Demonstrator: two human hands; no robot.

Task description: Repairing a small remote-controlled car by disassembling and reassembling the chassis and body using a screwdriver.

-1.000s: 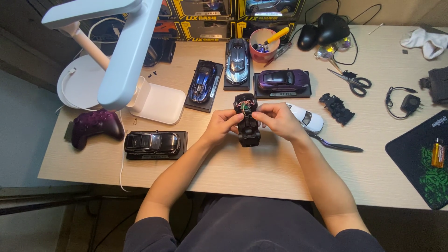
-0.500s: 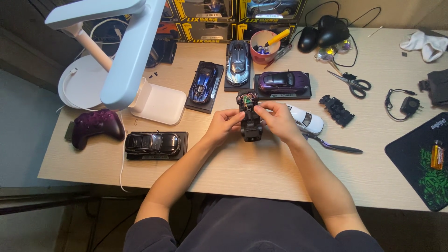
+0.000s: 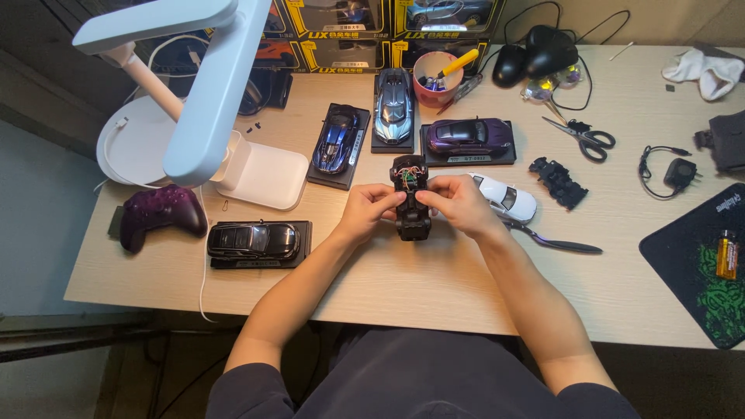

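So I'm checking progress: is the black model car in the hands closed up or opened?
Opened. The black model car, held between the left hand and right hand, shows coloured wires and inner parts at its far end.

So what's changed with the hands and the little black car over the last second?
Very little. Both the left hand and the right hand keep holding the opened black toy car over the desk, fingers only slightly shifted on it. The display cars, scissors and game controller lie as before.
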